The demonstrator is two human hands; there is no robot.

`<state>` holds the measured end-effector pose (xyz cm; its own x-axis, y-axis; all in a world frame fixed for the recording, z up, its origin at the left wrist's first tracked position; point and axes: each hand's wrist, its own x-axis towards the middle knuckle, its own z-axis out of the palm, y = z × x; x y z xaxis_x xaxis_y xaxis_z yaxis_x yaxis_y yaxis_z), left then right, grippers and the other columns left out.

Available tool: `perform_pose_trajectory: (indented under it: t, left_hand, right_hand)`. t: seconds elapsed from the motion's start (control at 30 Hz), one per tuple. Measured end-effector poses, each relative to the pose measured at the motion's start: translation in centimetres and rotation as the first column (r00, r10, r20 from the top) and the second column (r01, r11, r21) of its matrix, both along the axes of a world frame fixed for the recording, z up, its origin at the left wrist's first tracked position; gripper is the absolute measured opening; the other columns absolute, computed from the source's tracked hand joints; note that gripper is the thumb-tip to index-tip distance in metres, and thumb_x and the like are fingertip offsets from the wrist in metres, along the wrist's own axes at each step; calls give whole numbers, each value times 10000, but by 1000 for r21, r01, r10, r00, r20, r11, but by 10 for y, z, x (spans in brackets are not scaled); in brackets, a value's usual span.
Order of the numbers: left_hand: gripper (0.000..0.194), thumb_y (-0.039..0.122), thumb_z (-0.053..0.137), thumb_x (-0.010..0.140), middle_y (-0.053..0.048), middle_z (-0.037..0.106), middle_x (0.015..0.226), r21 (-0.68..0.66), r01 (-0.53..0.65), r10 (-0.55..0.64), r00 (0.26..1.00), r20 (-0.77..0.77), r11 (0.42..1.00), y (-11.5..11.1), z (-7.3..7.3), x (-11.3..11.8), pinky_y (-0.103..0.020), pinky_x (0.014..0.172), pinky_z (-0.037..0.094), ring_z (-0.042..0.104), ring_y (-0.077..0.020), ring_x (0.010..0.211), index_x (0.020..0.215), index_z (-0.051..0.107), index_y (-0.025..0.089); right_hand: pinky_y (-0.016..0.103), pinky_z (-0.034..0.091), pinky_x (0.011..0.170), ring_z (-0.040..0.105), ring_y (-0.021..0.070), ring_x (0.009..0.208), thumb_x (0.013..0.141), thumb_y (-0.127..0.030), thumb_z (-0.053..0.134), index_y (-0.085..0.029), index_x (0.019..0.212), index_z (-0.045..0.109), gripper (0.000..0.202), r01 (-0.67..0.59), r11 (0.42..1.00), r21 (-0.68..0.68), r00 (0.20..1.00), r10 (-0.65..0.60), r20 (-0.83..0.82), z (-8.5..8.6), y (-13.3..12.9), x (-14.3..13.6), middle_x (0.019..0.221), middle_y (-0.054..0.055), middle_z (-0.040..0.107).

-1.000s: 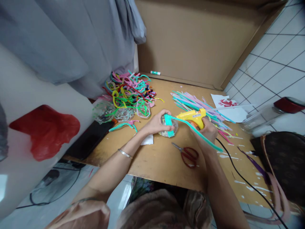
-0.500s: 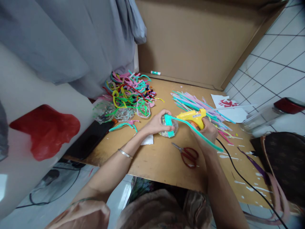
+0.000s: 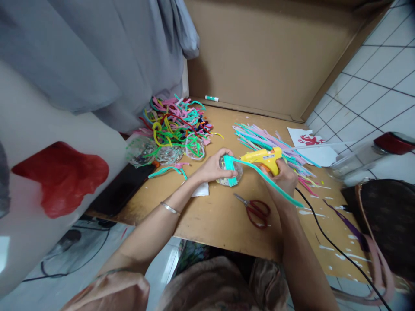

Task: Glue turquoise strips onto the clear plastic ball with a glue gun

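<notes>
My left hand is closed around a clear round object partly covered with turquoise pipe cleaner rows. From its top a loose turquoise pipe cleaner runs right, passing in front of my right wrist. My right hand grips a yellow glue gun, whose nozzle points left at the top of the round object. Whether the nozzle touches it cannot be made out. Scissors with red handles lie on the table below, between my forearms.
Tangled pipe cleaners and clear pieces lie at the back left, straight pipe cleaners at the back right. A clear bottle, dark bag and black cord are right. A glue stick lies behind.
My right hand and the glue gun have shifted very slightly to the right. My left hand keeps its hold on the round object.
</notes>
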<state>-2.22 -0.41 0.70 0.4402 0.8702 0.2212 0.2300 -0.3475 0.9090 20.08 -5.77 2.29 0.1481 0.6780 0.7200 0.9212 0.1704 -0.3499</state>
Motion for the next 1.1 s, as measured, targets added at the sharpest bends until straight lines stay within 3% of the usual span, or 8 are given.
perform_pose_trajectory:
  t: [1.1]
  left_hand:
    - [547,365,782,623,9,599,960,6,-3,3,1000,0,1000,1,0,0,-245,751,459,545,-135,799,1072,512,207]
  right_hand:
    - [275,337,560,465,146,563,773,-441,524,-204,686,529,253,-3,1000,25,1000,3,-2,0,1,-1,627,15,565]
